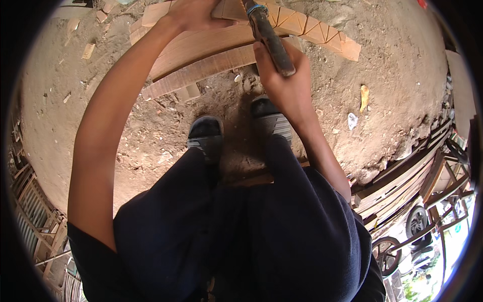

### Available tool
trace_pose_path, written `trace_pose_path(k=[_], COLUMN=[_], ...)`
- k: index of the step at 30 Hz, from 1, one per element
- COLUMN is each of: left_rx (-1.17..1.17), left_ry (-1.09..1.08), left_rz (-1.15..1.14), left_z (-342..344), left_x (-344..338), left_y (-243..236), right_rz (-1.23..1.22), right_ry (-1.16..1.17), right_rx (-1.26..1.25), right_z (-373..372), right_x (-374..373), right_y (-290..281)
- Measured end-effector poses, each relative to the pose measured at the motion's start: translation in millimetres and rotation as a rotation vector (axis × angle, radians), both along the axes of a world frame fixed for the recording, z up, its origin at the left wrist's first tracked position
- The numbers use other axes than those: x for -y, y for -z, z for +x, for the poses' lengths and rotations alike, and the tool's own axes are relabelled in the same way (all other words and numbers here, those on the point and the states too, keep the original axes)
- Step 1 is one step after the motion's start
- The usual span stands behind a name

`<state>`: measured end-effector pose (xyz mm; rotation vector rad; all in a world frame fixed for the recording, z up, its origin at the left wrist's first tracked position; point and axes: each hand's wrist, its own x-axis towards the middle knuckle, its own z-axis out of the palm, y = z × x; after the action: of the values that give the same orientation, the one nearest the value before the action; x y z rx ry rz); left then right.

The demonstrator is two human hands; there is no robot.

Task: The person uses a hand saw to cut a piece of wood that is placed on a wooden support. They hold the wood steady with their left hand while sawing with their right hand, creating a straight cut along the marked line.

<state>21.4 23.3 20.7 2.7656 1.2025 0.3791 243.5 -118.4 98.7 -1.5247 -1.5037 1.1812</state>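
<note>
1. Right grip [296,85], upper centre: wrapped around a dark tool handle [270,40].
2. Left grip [193,16], top edge: at the curved boards [201,48], fingers cropped; cannot tell whether pinching.
3. Zigzag-scored wooden piece [314,31]: upper right of centre.
4. Dirt ground [402,80]; stacked planks [397,194], spoked wheel [387,255] lower right.

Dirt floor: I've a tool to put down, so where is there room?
Right of the right hand, mostly open dirt runs toward the plank stack, around a yellow scrap and a pale scrap. Left of the left forearm is more dirt with small chips. Crowded: curved boards by the left hand, and the plank stack.
</note>
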Motion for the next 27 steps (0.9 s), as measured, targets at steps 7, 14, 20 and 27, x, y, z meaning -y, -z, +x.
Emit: trace_pose_path(k=[7, 14, 20, 27], left_rx=[0.011, -0.008, -0.028, -0.011], left_ry=[0.026, -0.022, -0.042, -0.012], left_rz=[0.093, 0.015, 0.04, 0.049], left_z=[-1, -4, -1, -2], left_x=[-2, 4, 0, -2], left_y=[10, 6, 5, 6], right_rz=[-0.034, 0.021, 0.028, 0.021], right_ry=[0.041, 0.031, 0.027, 0.05], right_rx=[-0.039, -0.114, -0.072, -0.095], right_z=[19, 8, 8, 21], right_x=[39, 28, 19, 42], right_y=[4, 13, -1, 13])
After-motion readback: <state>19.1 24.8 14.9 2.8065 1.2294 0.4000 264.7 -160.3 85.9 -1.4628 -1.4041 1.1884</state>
